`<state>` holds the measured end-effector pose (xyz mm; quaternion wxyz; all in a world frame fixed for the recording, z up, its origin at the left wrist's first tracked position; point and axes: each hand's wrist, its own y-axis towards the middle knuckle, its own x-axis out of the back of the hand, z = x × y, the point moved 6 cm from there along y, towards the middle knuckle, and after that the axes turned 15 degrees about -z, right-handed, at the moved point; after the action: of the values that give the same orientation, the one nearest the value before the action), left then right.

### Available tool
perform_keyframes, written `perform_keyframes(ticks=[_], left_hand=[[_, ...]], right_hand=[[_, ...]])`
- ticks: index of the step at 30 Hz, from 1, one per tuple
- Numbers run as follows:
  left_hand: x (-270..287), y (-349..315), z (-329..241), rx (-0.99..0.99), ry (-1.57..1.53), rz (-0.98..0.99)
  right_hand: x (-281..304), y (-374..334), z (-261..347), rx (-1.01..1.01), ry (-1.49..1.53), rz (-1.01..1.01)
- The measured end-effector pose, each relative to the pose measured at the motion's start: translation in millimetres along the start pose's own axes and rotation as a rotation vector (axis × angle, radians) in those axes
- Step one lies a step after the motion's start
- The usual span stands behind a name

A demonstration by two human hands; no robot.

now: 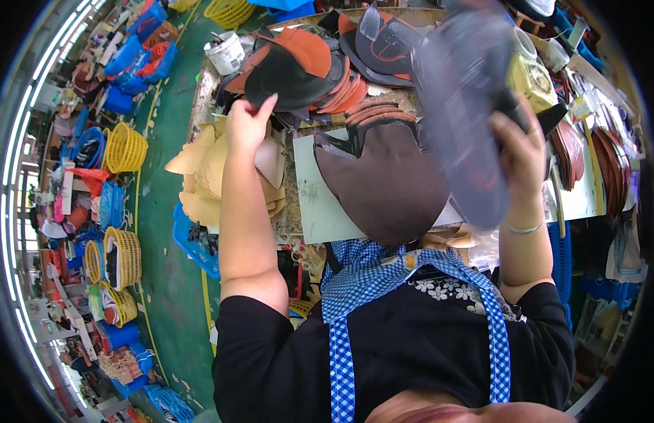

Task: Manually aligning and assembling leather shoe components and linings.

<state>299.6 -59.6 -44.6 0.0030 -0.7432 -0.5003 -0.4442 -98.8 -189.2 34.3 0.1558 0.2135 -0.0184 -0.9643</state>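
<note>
My left hand [248, 125] pinches the near edge of a black cut leather piece [281, 79] at the far left of the bench, over a stack of orange-backed pieces [341, 94]. At the right, my right hand [522, 144] is closed around a large dark grey leather piece [468, 134], held up and smeared by motion. A black pointed part [551, 118] juts out past that hand; whether it belongs to the same piece I cannot tell. Between my hands, a fanned stack of brown leather pieces [387, 176] lies on a pale board [316, 194], its nearest piece overhanging the board's front edge.
Cream-coloured cut pieces [210, 173] are heaped by my left forearm. A white bucket [226, 53] stands at the bench's far left corner. Reddish-brown pieces [609, 169] and a yellowish machine part [531, 81] are at the right. Left of the green floor [168, 282] are yellow baskets [126, 148].
</note>
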Motion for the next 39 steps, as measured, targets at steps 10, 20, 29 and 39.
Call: perform_keyframes(ticks=[10, 20, 29, 39], left_hand=[[-15, -96, 86, 0.277, 0.356, -0.131], [10, -98, 46, 0.143, 0.057, -0.366], [68, -146, -169, -0.644, -0.552, 0.185], [57, -152, -184, 0.036, -1.205, 0.121]], right_hand=[[-49, -75, -17, 1.105, -1.092, 0.263], [-54, -82, -49, 0.758, -0.788, 0.6], [-59, -32, -30, 0.197, -0.234, 0.182], [-95, -67, 5, 1.102, -0.498, 0.227]])
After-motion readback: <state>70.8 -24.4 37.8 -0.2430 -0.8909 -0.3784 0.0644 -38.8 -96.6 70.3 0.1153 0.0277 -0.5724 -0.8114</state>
